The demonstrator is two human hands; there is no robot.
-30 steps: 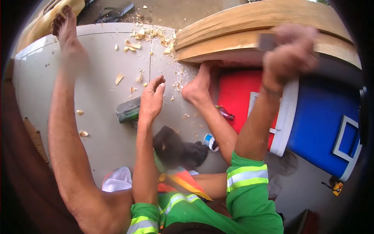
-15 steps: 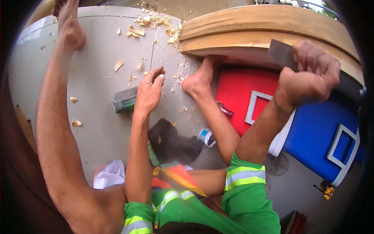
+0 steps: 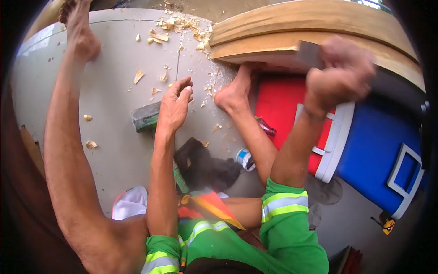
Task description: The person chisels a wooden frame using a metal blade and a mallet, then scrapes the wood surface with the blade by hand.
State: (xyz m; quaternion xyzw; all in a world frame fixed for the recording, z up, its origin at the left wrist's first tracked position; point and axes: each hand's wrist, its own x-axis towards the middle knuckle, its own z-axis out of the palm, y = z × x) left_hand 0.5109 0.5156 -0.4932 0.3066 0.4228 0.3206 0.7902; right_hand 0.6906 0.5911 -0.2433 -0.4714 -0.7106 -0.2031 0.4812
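Observation:
My right hand (image 3: 340,77), smeared by motion, is closed on a flat grey rectangular piece (image 3: 310,55) that juts out past the fingers. It overlaps the lower edge of a long curved wooden piece (image 3: 283,43) with a groove along it. My left hand (image 3: 175,105) hangs loosely with fingers stretched out, holding nothing. Beside its wrist, a grey-green block (image 3: 145,118) lies on the tiled floor, partly hidden by the forearm.
Wood shavings (image 3: 169,25) litter the tiles. A red cooler (image 3: 280,98) and a blue cooler (image 3: 374,141) stand at right, under the wooden piece. Near my bare legs lie a dark cloth (image 3: 205,166), a small blue-and-white container (image 3: 245,159) and a tape measure (image 3: 388,226).
My right hand has moved left along the wooden piece with the grey rectangular piece in it. My left hand has stayed in place.

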